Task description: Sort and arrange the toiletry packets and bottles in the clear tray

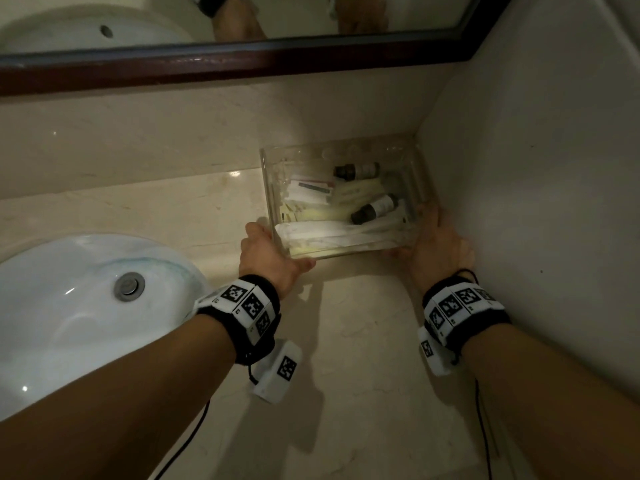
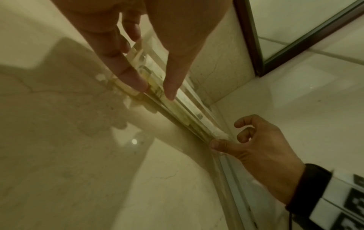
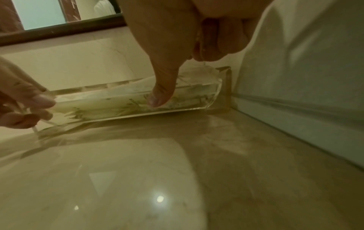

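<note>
A clear tray sits at the back right corner of the counter, close to the side wall. Inside lie two small dark-capped bottles on their sides, among white packets and a long white packet along the front. My left hand grips the tray's near left corner, thumb on the front wall. My right hand grips the near right corner. In the right wrist view its thumb presses the front wall of the tray. The left wrist view shows my left hand pinching the tray.
A white sink basin with a metal drain lies left of my left arm. The dark-framed mirror runs above the backsplash. The side wall stands right beside the tray. Bare marble counter stretches in front of the tray.
</note>
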`<action>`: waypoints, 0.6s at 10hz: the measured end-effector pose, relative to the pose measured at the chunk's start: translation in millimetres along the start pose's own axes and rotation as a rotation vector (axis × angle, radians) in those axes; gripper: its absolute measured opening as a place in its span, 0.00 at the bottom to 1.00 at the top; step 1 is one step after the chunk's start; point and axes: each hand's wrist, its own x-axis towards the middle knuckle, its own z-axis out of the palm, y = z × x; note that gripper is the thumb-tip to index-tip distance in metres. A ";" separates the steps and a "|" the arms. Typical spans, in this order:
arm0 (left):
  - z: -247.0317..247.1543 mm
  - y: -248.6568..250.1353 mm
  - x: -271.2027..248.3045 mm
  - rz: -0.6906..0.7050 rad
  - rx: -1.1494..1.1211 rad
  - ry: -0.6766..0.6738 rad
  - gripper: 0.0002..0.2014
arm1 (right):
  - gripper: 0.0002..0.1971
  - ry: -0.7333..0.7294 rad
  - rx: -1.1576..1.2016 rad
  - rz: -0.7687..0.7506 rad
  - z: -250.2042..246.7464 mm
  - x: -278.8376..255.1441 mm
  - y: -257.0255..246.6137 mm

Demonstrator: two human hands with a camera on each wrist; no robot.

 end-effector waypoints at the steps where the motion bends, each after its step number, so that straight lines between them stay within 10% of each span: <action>1: 0.3 -0.1 1.4 -0.002 0.006 0.005 0.40 | 0.43 -0.032 0.029 0.033 -0.1 2.0 0.4; 4: -17.1 7.9 -11.3 0.050 0.148 0.004 0.36 | 0.26 -0.001 -0.022 -0.092 2.9 -1.0 -7.7; 6: -65.6 17.8 -25.8 0.095 0.141 0.010 0.14 | 0.18 -0.054 -0.113 -0.180 -29.7 -12.9 -43.3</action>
